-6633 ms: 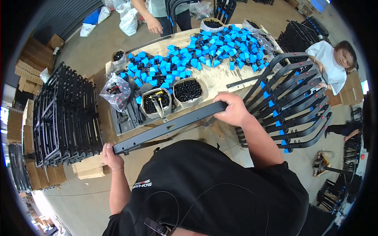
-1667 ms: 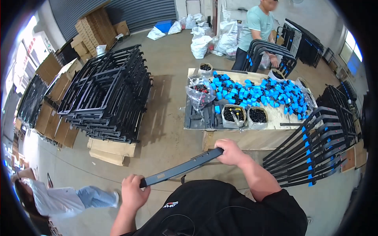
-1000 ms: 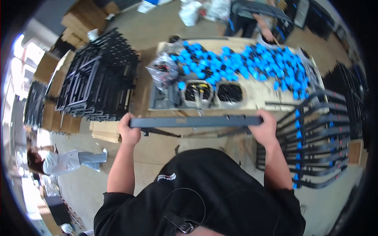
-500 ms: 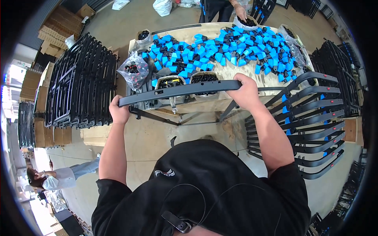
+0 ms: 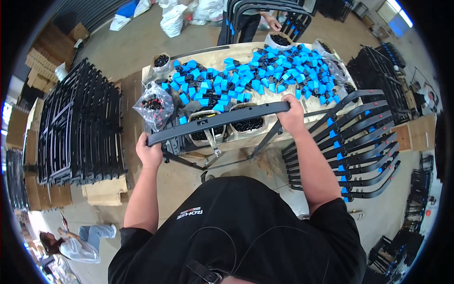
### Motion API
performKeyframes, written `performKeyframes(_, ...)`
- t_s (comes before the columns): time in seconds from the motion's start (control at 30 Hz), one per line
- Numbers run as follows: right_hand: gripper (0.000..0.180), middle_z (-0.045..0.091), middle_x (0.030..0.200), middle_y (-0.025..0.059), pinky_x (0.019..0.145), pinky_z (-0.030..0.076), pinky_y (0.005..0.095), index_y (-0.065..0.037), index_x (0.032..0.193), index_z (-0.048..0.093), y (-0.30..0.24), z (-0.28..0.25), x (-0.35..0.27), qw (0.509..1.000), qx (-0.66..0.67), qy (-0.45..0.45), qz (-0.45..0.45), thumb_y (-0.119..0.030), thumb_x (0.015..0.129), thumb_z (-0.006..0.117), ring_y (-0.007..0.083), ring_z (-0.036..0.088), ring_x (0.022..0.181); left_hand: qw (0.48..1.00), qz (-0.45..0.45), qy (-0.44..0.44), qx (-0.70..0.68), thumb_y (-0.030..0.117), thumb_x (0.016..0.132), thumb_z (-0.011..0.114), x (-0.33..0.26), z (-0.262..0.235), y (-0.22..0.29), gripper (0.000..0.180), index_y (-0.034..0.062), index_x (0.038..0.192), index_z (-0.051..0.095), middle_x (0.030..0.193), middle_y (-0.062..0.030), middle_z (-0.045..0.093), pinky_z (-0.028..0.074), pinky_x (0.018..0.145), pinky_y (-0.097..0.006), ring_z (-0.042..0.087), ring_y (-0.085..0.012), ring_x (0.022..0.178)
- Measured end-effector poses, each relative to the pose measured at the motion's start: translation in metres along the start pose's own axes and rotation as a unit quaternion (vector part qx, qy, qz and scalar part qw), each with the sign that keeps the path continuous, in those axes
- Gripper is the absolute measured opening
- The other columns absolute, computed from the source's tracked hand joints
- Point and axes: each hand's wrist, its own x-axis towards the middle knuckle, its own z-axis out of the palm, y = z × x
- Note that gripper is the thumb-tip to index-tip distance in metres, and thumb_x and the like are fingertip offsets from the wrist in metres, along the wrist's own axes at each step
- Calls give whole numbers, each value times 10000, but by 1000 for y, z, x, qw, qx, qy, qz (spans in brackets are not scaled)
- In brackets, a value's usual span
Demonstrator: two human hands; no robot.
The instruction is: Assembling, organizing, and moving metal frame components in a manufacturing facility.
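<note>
A black metal frame (image 5: pixel 222 117) is held up in front of me, its long bar slanting down to the left and its legs running down beneath. My left hand (image 5: pixel 149 152) is closed round the left end of the bar. Round the right end, my right hand (image 5: pixel 292 116) is closed too. Just behind the bar, at the table's near edge, stand two open bags of small black parts (image 5: pixel 249 124), partly hidden by it. A wrench-like metal tool (image 5: pixel 216 147) hangs by the left bag.
Blue-and-black plastic pieces (image 5: pixel 283 71) are heaped on the wooden table (image 5: pixel 220 54). Black frames are stacked at left (image 5: pixel 78 128) and hang in a row at right (image 5: pixel 364 151). A co-worker's hand (image 5: pixel 273 22) is beyond the table; another person (image 5: pixel 78 244) is at lower left.
The view has shifted. My left hand sits lower, so the frame's bar slants more steeply. The co-worker's hand has lifted out of the bag across the table.
</note>
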Motion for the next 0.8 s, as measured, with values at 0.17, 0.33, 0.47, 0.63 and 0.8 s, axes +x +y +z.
performKeyframes(0.17,363,600,937,133,790,490,366,35,1000,549,14,54,-83,937,-21,275,214,-161,824,798,207,567,847,998,15,-31,-50,29,751,650,9,1,-1,115,27,803,547,673,-67,494,422,604,-301,471,-154,635)
performKeyframes(0.33,255,632,785,121,687,507,372,-43,907,622,5,73,-162,983,25,-141,110,-250,832,751,231,608,711,987,87,-136,-6,135,735,754,19,-35,46,499,0,1181,575,1068,-206,618,500,889,-430,613,-360,984)
performKeyframes(0.47,389,710,1017,195,918,541,444,-23,1115,658,-8,108,-98,970,-43,-121,204,-265,820,733,360,685,1021,950,280,-132,44,260,720,827,39,-48,104,628,10,1238,576,1176,-214,611,439,985,-523,576,-415,1079)
performKeyframes(0.63,563,586,1380,211,999,507,477,-63,1380,574,4,141,-50,888,-336,-299,99,-348,896,616,359,617,1215,909,200,-270,246,507,907,626,32,0,141,488,39,1023,700,946,-208,706,538,807,-481,682,-395,879)
performKeyframes(0.8,485,585,1416,150,1011,503,472,-103,1375,599,69,192,-40,896,-338,-288,20,-257,916,576,337,593,1266,917,149,-280,243,571,919,579,38,7,159,544,50,903,732,849,-188,717,554,759,-496,706,-382,854)
